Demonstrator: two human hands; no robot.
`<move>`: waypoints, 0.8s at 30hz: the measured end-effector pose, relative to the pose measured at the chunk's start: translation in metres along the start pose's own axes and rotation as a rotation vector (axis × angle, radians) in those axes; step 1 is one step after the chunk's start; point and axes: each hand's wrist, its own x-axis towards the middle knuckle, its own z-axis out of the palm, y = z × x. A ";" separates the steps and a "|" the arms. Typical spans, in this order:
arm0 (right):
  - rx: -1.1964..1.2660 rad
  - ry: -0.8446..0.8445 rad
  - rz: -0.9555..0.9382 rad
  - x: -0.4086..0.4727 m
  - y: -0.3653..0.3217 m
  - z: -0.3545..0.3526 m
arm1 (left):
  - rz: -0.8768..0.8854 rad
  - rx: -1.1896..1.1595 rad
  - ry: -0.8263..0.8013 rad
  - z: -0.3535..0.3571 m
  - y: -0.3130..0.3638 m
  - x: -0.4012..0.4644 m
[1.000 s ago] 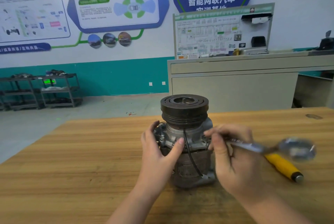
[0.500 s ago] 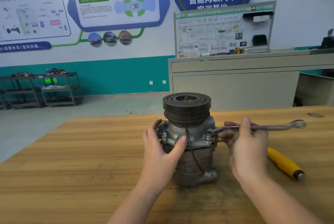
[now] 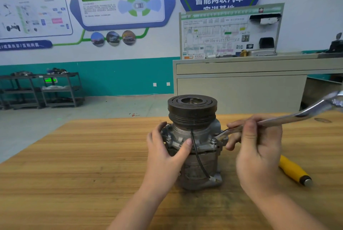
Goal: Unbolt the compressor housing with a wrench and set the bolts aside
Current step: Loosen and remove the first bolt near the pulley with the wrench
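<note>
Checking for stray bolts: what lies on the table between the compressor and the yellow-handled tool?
In the head view, only the right hand holding the wrench fills that stretch between compressor and yellow-handled tool; no bolts visible there.

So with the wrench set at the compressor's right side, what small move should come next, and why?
Probably a short pull of the wrench handle to turn the bolt. Its near end sits at the flange on the compressor, the right hand grips the shaft, and the left hand braces the body. No loose bolts show on the table.
</note>
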 end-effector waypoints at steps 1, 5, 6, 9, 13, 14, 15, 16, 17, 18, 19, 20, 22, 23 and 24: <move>-0.055 -0.082 -0.082 -0.001 0.000 -0.002 | 0.004 0.002 0.004 0.000 0.000 0.001; -0.307 -0.460 -0.484 -0.006 0.000 -0.002 | 0.031 0.056 0.024 0.003 -0.004 0.004; -0.347 -0.497 -0.564 -0.008 0.002 0.000 | 0.033 0.064 0.033 0.003 -0.005 0.004; -0.215 -0.368 -0.457 -0.016 0.005 0.007 | 0.039 0.050 0.047 0.002 -0.005 0.003; 0.341 0.111 0.186 -0.004 0.005 0.006 | 0.026 0.016 0.025 0.002 -0.002 0.001; 0.442 0.160 0.385 0.004 0.008 0.004 | 0.020 0.011 0.019 0.001 -0.001 0.001; 0.534 0.176 0.590 0.012 0.012 0.002 | 0.011 0.009 0.011 0.001 -0.001 0.002; 0.604 0.185 0.777 0.019 0.016 -0.001 | 0.005 0.010 0.005 0.001 -0.001 0.001; 0.661 0.202 0.920 0.026 0.019 -0.004 | 0.002 0.012 0.003 0.001 -0.001 0.001; 0.719 0.243 0.995 0.033 0.021 -0.009 | -0.001 0.015 0.001 0.001 -0.001 0.001; 0.772 0.307 0.995 0.038 0.021 -0.013 | -0.004 0.017 -0.002 0.001 -0.001 0.001; 0.795 0.366 0.942 0.043 0.020 -0.017 | -0.006 0.020 -0.004 0.001 -0.001 0.002; 0.687 0.376 0.767 0.046 0.015 -0.022 | -0.005 0.022 -0.003 0.001 0.000 0.002; 0.594 0.336 0.673 0.044 0.012 -0.022 | -0.005 0.022 -0.003 0.001 0.000 0.002; 0.499 0.287 0.583 0.040 0.009 -0.019 | -0.003 0.021 -0.003 0.002 0.000 0.002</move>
